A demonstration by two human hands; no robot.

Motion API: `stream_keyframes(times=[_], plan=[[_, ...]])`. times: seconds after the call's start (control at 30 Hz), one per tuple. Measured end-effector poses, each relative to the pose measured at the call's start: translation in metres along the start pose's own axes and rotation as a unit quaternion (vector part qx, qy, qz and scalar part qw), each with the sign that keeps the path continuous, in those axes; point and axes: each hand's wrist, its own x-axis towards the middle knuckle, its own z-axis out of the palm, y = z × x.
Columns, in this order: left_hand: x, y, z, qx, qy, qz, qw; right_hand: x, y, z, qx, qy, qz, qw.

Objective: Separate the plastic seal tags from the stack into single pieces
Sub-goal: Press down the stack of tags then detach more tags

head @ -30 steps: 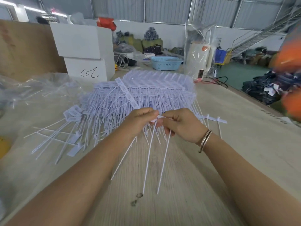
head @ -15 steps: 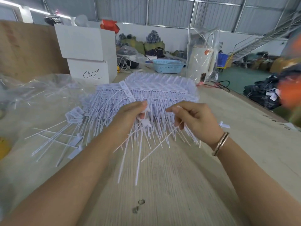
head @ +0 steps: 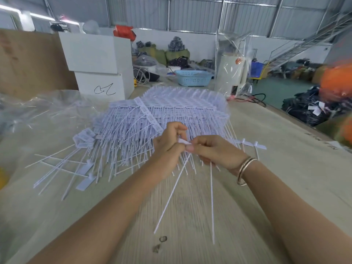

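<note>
A big stack of white plastic seal tags (head: 171, 109) lies on the wooden table (head: 285, 178), tails pointing toward me. My left hand (head: 167, 143) and my right hand (head: 215, 151) meet at the stack's near edge, both pinched on one small strip of joined tags (head: 183, 142). Two long tails (head: 190, 187) hang down from that strip over the table. Loose single tags (head: 76, 168) lie scattered at the left, and a few more single tags (head: 253, 144) rest at the right of the stack.
Clear plastic bag (head: 38, 109) at the left, white cartons (head: 97, 63) behind the stack, a blue basket (head: 193, 78) and a wrapped white appliance (head: 231, 73) farther back. The table's right edge drops to the floor. Two small dark marks (head: 160, 243) sit near me.
My hands, apart half a second ago with tags in each, have come together again at the stack's front on a strip. The hanging tails now number two.
</note>
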Motion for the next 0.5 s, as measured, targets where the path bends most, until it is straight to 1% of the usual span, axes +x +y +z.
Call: stream_keyframes(times=[0.07, 0.13, 0.17, 0.27, 0.3, 0.37, 0.5], plan=[[0.000, 0.003, -0.001, -0.007, -0.003, 0.000, 1.000, 0.001, -0.002, 0.002, 0.003, 0.003, -0.022, 1.000], [0.003, 0.003, -0.005, -0.025, -0.043, -0.004, 0.999, 0.000, -0.002, 0.000, 0.025, 0.002, -0.039, 0.999], [0.004, 0.002, -0.009, -0.006, -0.055, 0.000, 0.998, -0.001, -0.001, -0.002, 0.043, -0.004, -0.049, 0.998], [0.004, -0.001, -0.019, 0.142, -0.073, 0.028, 0.987, -0.003, -0.001, -0.006, 0.075, -0.036, -0.062, 0.995], [0.004, 0.000, -0.020, 0.162, -0.082, 0.028, 0.983, -0.003, 0.000, -0.007, 0.063, -0.048, -0.063, 0.995], [0.003, 0.001, -0.021, 0.165, -0.081, 0.034, 0.982, -0.003, 0.000, -0.005, 0.032, -0.059, -0.054, 0.996], [0.005, 0.003, -0.020, 0.188, -0.056, 0.039, 0.980, 0.000, 0.001, 0.000, -0.019, -0.041, -0.034, 0.998]])
